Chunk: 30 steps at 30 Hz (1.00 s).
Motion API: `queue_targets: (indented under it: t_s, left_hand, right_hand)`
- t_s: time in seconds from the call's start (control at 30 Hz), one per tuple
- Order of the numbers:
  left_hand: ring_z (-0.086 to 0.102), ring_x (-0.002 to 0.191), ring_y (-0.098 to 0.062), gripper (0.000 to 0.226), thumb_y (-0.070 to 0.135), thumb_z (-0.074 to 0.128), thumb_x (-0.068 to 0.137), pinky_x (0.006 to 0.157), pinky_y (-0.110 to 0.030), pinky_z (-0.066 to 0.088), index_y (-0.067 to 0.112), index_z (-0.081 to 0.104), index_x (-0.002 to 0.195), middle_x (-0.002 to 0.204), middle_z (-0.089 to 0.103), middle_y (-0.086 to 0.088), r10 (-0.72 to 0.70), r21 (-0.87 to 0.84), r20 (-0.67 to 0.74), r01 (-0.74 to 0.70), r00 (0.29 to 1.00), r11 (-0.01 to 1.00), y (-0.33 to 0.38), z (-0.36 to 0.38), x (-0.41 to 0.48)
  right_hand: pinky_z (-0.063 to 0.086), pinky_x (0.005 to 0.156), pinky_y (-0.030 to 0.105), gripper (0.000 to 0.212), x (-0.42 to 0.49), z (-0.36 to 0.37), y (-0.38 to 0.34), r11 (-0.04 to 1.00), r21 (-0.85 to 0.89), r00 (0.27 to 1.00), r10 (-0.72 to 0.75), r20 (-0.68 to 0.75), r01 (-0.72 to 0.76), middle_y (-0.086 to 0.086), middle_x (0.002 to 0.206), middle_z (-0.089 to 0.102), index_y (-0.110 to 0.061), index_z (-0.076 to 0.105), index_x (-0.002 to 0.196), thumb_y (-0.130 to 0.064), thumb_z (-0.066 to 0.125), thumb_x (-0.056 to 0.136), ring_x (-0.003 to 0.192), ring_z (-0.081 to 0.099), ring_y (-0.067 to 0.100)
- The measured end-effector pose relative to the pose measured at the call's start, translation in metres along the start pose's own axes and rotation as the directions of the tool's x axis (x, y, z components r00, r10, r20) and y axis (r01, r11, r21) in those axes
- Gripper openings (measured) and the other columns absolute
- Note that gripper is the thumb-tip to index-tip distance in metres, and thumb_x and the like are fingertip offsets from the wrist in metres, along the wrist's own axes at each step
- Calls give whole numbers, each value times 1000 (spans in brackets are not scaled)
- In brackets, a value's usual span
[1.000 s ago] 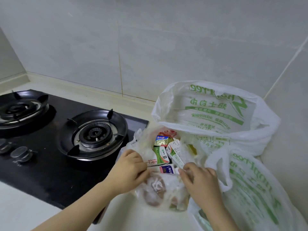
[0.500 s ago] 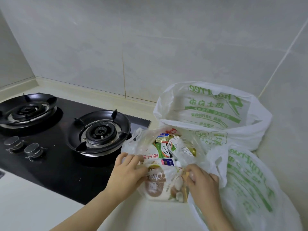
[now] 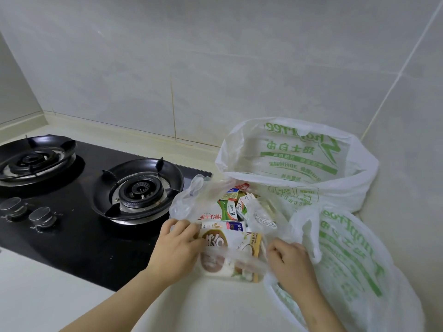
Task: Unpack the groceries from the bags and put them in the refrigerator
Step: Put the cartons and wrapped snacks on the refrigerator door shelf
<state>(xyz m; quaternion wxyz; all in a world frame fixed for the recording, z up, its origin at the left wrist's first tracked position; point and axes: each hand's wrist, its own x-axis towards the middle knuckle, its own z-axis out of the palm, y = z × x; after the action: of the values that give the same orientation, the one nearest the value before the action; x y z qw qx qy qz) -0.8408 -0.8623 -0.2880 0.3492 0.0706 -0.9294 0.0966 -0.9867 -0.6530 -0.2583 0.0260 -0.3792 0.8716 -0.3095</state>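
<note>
The clear bag (image 3: 184,207) of groceries sits on the pale bench (image 3: 48,295), just right of the stove (image 3: 72,236), with its mouth open. At its front lies a white packet (image 3: 239,245) printed with brown rounds, partly under the film. Behind the packet, small cartons (image 3: 226,210) in green, white and blue are crowded together, some upright and some tilted.

The left hand (image 3: 175,250) has its fingers curled on the film at the packet's left edge. The right hand (image 3: 290,258), knuckles up, has its fingers curled on the film at the packet's right edge.

Two white bags with green print crowd the clear one. The back bag (image 3: 299,159) stands open against the tiled wall (image 3: 215,68), and its front rim touches the clear bag's far end. The near bag (image 3: 347,259) slumps on the right, with its handle loop just beside the right hand's knuckles.

On the left, the nearer burner (image 3: 140,189) lies close to the clear bag's left side. A second burner (image 3: 33,159) sits further left, and two knobs (image 3: 43,215) stand along the stove's front.
</note>
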Motion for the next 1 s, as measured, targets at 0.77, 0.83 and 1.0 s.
queue_targets:
  t_s: [0.77, 0.83, 1.0]
  left_hand:
    - [-4, 145, -21, 129, 69, 70, 55, 114, -53, -10, 17, -3, 147, 154, 19, -3, -416, 29, 773, 627, 480, 778, -8, 6, 20]
    - [-3, 145, -23, 127, 83, 59, 50, 114, -53, -7, 20, 5, 147, 153, 20, -3, -399, 16, 790, 634, 466, 773, -7, 8, 22]
    - [20, 136, -18, 104, 93, 5, 50, 113, -51, 7, 38, 39, 131, 136, 34, 7, -488, -92, 567, 640, 663, 763, -8, 3, 30]
  right_hand:
    - [23, 102, 39, 52, 13, 13, 2, 832, -268, 841, 528, 114, -486, -1, 132, 50, -24, 38, 131, -43, 47, 82, 124, 36, 23]
    - [27, 96, 37, 35, 13, 11, -3, 848, -141, 860, 506, -66, -510, 4, 116, 59, -18, 47, 117, -31, 52, 85, 116, 42, 25]
    - [37, 86, 43, 31, 22, 13, -21, 984, -87, 926, 115, -361, -157, 12, 115, 57, -11, 63, 103, -18, 71, 73, 108, 49, 37]
